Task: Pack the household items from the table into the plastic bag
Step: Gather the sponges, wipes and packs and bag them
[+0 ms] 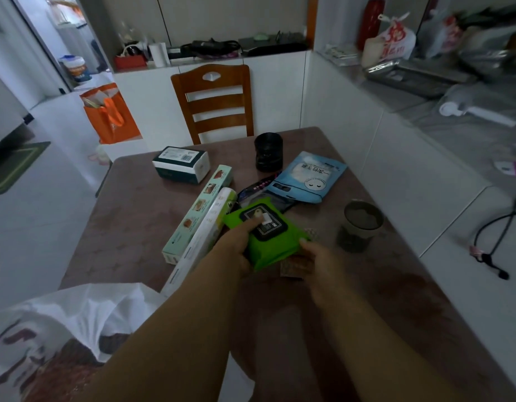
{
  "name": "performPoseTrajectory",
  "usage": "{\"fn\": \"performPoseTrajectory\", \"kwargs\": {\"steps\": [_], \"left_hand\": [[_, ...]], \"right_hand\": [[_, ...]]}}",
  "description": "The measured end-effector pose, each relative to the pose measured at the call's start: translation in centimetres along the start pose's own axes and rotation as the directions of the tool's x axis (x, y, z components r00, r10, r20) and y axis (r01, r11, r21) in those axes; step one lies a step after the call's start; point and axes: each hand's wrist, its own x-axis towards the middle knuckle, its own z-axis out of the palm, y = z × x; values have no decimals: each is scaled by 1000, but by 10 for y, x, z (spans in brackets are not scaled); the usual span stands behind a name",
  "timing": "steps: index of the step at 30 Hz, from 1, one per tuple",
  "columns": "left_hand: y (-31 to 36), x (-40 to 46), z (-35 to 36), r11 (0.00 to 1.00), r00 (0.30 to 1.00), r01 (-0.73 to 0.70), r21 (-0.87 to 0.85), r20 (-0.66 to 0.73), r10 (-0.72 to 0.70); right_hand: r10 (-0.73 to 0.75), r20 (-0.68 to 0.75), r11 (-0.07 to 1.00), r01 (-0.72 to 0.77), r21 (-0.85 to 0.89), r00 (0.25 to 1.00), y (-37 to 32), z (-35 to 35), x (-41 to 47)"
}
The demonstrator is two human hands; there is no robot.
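A green wipes pack (265,233) with a black lid is held above the middle of the brown table (129,216). My left hand (236,245) grips its left side, thumb on the lid. My right hand (320,265) touches its right lower corner and covers a small brown packet (294,266). The white plastic bag (65,320) lies open at the table's near left corner. On the table lie a long pale green box (198,210), a white roll (204,233), a white-and-green box (180,163), a blue pouch (306,178), a dark pouch (256,190), a black jar (268,152) and a lidded cup (359,226).
A wooden chair (214,100) stands at the table's far side. An orange bag (110,114) sits on the floor to the left. A white counter with clutter runs along the right, and a black cable (494,227) hangs there.
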Motion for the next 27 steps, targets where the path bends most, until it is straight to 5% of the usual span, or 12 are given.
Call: {"fn": "performPoseTrajectory", "kwargs": {"steps": [2, 4, 6, 8, 11, 16, 19, 20, 23, 27], "left_hand": [[1, 1, -9, 999, 999, -34, 22, -17, 34], [1, 0, -18, 996, 997, -71, 60, -28, 73], [2, 0, -26, 992, 994, -101, 72, -24, 103], [1, -2, -32, 992, 994, -110, 64, -21, 111], [1, -6, -40, 994, 994, -101, 41, -35, 102], [-3, -8, -47, 995, 993, -96, 31, -68, 98], [-7, -5, -51, 994, 995, -98, -47, 10, 98], [-8, -4, -48, 991, 994, -96, -89, 40, 99], [-8, -2, -37, 967, 981, -157, -201, 83, 176], [-5, -1, -38, 986, 983, -150, -71, 95, 156]], "right_hand": [[-204, -168, 910, 124, -396, 964, 0, -17, 19], [-325, -177, 657, 87, -749, 929, 2, -25, 33], [-301, -150, 501, 22, -865, 942, 7, -23, 44], [-268, -116, 465, 24, -885, 956, 7, -17, 50], [-185, -116, 545, 3, -839, 976, -2, -11, 51], [-393, 0, 530, 226, -817, 920, -48, 1, 24], [-59, 163, 884, 127, -449, 985, -74, 12, 10], [18, 246, 914, 84, -398, 969, -73, 17, 9], [64, 335, 868, 113, -483, 940, -44, 33, 19], [119, 324, 831, 84, -550, 939, -30, 45, 39]]}}
